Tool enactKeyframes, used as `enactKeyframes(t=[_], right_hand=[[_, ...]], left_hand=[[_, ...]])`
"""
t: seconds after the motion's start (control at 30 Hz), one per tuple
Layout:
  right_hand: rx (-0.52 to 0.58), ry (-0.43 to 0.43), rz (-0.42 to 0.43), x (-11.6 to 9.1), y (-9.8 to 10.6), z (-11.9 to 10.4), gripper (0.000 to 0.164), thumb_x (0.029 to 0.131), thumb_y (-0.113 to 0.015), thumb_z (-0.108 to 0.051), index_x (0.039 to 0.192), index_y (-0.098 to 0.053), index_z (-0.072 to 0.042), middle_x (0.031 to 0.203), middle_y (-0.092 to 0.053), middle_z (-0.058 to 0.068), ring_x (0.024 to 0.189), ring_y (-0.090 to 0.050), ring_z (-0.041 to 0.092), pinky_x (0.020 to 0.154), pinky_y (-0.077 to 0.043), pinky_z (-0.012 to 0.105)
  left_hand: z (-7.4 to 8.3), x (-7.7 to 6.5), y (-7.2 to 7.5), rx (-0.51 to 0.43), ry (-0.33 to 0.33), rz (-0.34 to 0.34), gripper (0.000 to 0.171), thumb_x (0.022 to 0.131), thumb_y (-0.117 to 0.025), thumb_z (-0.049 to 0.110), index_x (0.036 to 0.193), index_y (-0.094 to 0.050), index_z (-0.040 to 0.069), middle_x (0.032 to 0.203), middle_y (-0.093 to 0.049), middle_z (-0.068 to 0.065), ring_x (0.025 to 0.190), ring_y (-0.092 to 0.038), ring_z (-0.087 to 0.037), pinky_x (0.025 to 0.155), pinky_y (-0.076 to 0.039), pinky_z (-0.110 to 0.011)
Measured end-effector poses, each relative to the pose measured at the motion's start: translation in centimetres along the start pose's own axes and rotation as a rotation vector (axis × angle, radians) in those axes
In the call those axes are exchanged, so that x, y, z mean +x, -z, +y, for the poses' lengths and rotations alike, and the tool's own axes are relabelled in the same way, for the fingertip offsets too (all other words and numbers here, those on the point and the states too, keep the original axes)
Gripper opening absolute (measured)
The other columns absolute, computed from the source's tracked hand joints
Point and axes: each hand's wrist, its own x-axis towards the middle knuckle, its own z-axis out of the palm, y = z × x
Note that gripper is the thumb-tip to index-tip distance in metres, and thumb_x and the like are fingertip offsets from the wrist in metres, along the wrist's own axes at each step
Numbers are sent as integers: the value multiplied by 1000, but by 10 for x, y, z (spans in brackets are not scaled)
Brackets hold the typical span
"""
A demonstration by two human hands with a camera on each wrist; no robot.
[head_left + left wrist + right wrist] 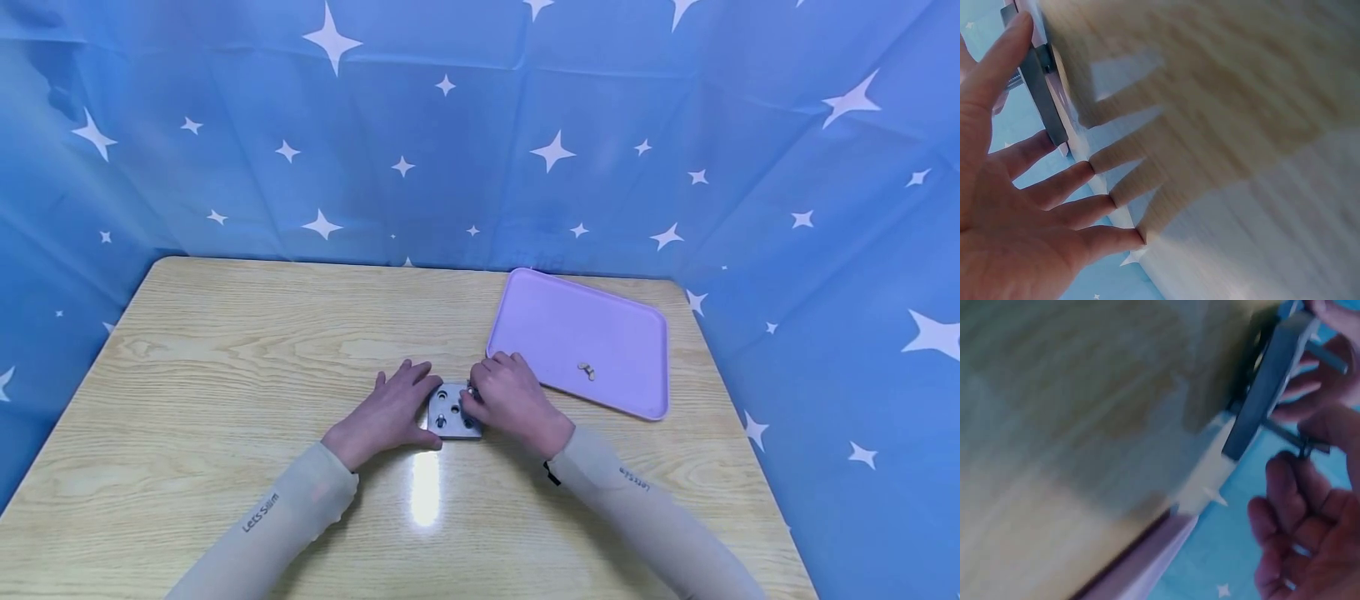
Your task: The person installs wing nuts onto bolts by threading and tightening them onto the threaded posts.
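A flat metal plate with several round holes is on the wooden table, its bolts standing up from it. My left hand holds the plate from the left, thumb along the near edge and index finger at the far corner. In the left wrist view its other fingertips touch the tabletop. My right hand is at the plate's far right corner. There its thumb and index finger pinch a small wing nut near the top of one bolt. Another bolt stands bare beside the left hand.
A purple tray lies at the back right of the table, just beyond my right hand. Small brass-coloured pieces lie in it near the front edge. A blue curtain with white stars hangs behind the table and along its sides.
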Motion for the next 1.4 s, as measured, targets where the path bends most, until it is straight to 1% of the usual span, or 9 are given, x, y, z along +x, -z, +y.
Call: enactKeyframes(t=[0.23, 0.33, 0.4, 0.5, 0.6, 0.7, 0.8, 0.97, 1.4], right_hand=[[-18, -93, 22, -1, -6, -7, 27, 95, -69, -33, 81, -68, -11, 75, -67, 0, 72, -58, 21, 65, -44, 36], [-31, -104, -8, -3, -3, -7, 39, 96, -68, -47, 81, -67, -12, 76, -68, 1, 74, -60, 23, 67, -45, 40], [-19, -109, -52, -5, 2, -5, 49, 93, -67, -61, 87, -70, -12, 82, -71, 2, 81, -63, 25, 72, -48, 44], [33, -78, -156, -6, 15, 1, 61, 89, -67, -69, 112, -73, -13, 108, -74, 3, 104, -65, 28, 86, -50, 50], [105, 51, -211, -7, 26, 12, 52, 96, -71, -47, 136, -66, -15, 134, -67, 3, 127, -58, 28, 99, -49, 52], [122, 196, -210, -7, 30, 22, 45, 99, -72, -19, 143, -62, -17, 145, -61, -1, 134, -54, 25, 104, -48, 50], [87, 286, -201, -6, 29, 25, 46, 96, -73, -7, 139, -66, -20, 144, -62, -5, 133, -55, 21, 103, -48, 48], [31, 351, -212, -2, 25, 23, 38, 96, -74, -8, 131, -72, -20, 135, -67, -7, 129, -57, 18, 99, -48, 43], [-4, 319, -120, 1, 15, 21, 19, 97, -73, -17, 115, -77, -19, 111, -74, -6, 110, -64, 17, 90, -50, 37]], left_hand=[[-1, 0, -1, 3, 3, 6, 90, 75, -92, 46, 146, -54, 5, 161, -37, -24, 150, -27, -51, 111, -25, -78], [-1, 1, -1, 1, 2, 9, 90, 75, -92, 46, 146, -55, 6, 161, -37, -24, 150, -27, -51, 111, -25, -78], [-1, 0, -1, -1, 4, 8, 91, 74, -92, 46, 146, -54, 6, 161, -37, -24, 150, -26, -51, 111, -25, -78], [0, 0, -2, -3, 4, 5, 92, 74, -92, 46, 147, -54, 6, 161, -36, -24, 151, -25, -51, 112, -24, -77], [0, 0, -1, -6, 4, 6, 92, 75, -92, 45, 148, -53, 5, 161, -36, -24, 151, -25, -51, 112, -23, -77], [-1, 0, 0, -2, 2, 8, 92, 75, -92, 45, 148, -53, 5, 161, -36, -24, 151, -25, -51, 112, -23, -77], [-1, 0, 0, -2, 4, 4, 92, 75, -92, 46, 148, -53, 5, 162, -35, -24, 151, -25, -51, 113, -23, -77], [0, 0, -2, -8, 10, -7, 92, 76, -91, 46, 148, -53, 5, 162, -35, -24, 152, -24, -50, 113, -22, -76], [0, -1, -2, -16, 12, -2, 90, 76, -91, 45, 148, -53, 5, 162, -35, -23, 152, -24, -49, 114, -22, -76]])
